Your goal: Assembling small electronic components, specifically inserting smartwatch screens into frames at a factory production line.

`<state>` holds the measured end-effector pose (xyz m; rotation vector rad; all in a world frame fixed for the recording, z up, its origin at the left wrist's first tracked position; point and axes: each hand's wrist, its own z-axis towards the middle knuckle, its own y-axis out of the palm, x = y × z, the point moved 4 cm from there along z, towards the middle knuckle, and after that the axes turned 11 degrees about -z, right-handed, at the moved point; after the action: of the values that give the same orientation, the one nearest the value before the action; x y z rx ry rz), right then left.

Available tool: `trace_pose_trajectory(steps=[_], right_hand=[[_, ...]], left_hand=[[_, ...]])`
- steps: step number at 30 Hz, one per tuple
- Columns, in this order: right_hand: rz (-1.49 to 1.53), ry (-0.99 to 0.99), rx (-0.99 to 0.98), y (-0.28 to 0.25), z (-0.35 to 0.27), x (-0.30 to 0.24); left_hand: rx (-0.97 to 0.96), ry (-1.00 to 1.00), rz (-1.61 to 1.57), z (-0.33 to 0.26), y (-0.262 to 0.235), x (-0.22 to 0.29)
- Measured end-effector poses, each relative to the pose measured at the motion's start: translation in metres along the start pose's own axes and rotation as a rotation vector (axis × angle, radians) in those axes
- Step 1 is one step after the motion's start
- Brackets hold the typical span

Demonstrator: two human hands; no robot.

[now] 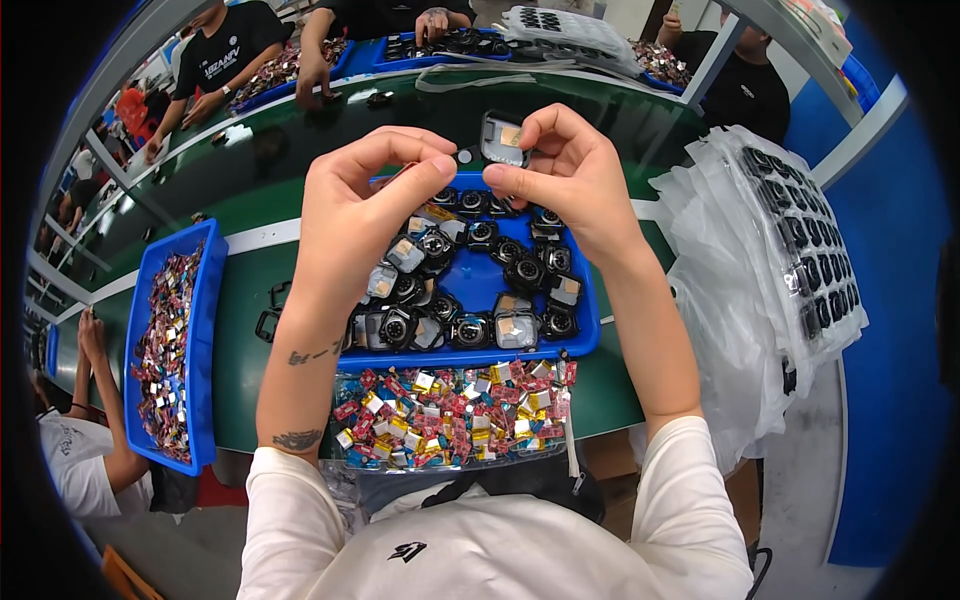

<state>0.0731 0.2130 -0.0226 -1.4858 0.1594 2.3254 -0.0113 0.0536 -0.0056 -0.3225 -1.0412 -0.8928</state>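
Observation:
Both my hands are raised over a blue tray [478, 358] of black watch cases. My right hand [575, 170] pinches the edge of an open watch case [503, 138], which has a grey inside and a tan patch. Close to it, my left hand [375, 190] has thumb and fingers pressed together. Whatever they hold is mostly hidden. A small round grey piece [465, 157] shows just beyond these fingertips, apart from the watch case. Below the hands, several watch cases lie jumbled in the tray, some with black round sensor backs up, others showing grey insides.
A clear tray of small red, yellow and silver battery-like parts [450, 415] sits right in front of me. On the left stands a long blue bin [207, 350] of similar parts. Stacked plastic trays [800, 240] holding black watch parts rise at right. Co-workers sit across the green table [400, 120].

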Motion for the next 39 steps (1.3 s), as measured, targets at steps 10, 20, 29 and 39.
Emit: trace_pose_trajectory(steps=[10, 20, 29, 39], right_hand=[[-0.030, -0.157, 0.288, 0.010, -0.008, -0.016], [-0.140, -0.006, 0.130, 0.023, -0.017, -0.013], [-0.204, -0.035, 0.094, 0.025, -0.018, -0.010], [-0.200, -0.045, 0.038, 0.026, -0.018, -0.010]], left_hand=[[0.023, 0.046, -0.019, -0.005, 0.009, -0.007], [0.063, 0.044, 0.298, -0.005, 0.005, -0.009], [0.035, 0.122, 0.451, -0.005, 0.006, -0.003], [0.009, 0.119, 0.502, -0.006, 0.004, -0.001]])
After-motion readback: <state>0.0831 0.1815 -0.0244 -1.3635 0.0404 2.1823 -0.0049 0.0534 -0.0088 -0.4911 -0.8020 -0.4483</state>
